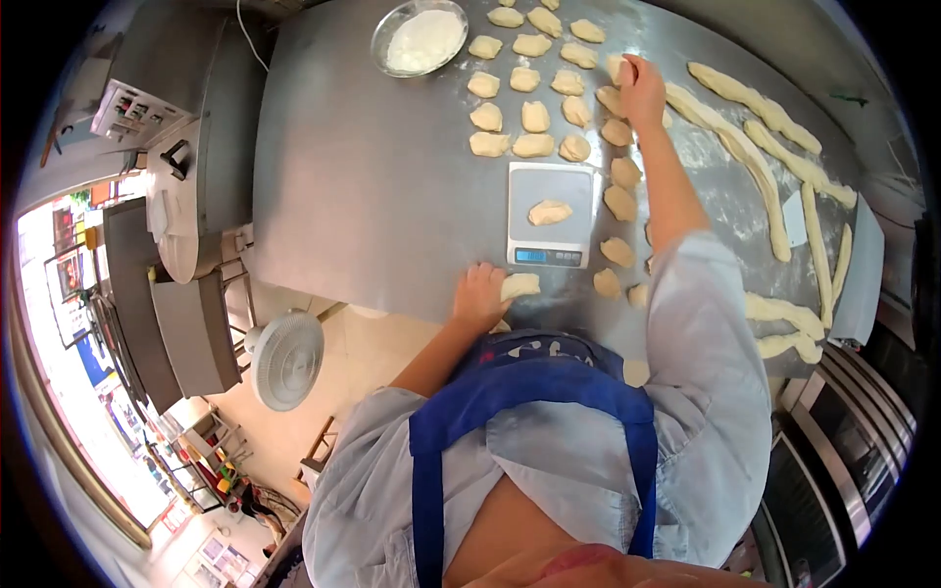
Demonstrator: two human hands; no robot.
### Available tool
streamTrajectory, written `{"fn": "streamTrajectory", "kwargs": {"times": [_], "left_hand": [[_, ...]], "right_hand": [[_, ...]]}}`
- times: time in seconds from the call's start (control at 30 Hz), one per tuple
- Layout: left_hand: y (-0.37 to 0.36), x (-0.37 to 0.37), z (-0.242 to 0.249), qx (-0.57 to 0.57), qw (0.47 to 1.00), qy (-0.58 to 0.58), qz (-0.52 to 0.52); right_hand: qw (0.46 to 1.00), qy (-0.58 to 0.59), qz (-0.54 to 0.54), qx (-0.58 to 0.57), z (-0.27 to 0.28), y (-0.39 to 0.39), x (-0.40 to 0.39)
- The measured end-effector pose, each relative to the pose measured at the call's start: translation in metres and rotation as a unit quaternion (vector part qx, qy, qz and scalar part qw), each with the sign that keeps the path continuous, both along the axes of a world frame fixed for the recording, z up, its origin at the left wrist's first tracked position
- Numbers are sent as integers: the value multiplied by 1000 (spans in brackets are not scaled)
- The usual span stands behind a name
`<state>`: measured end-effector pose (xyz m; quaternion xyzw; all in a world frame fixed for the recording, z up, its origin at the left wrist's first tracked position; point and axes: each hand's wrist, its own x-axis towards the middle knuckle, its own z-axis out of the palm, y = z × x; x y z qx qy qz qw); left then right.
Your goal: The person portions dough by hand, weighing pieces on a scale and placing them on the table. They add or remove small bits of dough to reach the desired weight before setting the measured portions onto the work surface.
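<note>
Steel table (372, 196): dough piece (520, 285) beside left hand (479, 297).

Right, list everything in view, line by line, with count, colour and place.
scale: one, grey, table centre, one dough piece on it
bowl of flour: one, metal, far left of table
cut dough pieces: many, pale, in rows beyond and right of scale
dough ropes: several, pale, table right
scraper: one, white, among ropes
fan: one, white, floor
left hand: on dough piece at near edge
right hand: on far dough piece
</note>
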<state>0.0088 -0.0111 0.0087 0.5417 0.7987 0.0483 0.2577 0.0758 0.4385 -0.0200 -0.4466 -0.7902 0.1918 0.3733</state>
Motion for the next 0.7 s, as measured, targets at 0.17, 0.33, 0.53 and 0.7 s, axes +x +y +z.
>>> {"fn": "streamTrajectory", "kwargs": {"times": [0.17, 0.33, 0.53, 0.7], "left_hand": [[-4, -6, -3, 37, 998, -50, -6], [-11, -8, -15, 48, 979, -196, 36], [32, -5, 10, -155, 906, -392, -49], [32, -15, 24, -56, 924, -370, -83]], "right_hand": [[977, -157, -66, 127, 2, -12, -10], [926, -47, 306, -215, 57, -204, 35], [891, -221, 394, 37, 49, -323, 86], [893, -210, 335, -213, 41, -327, 105]]}}
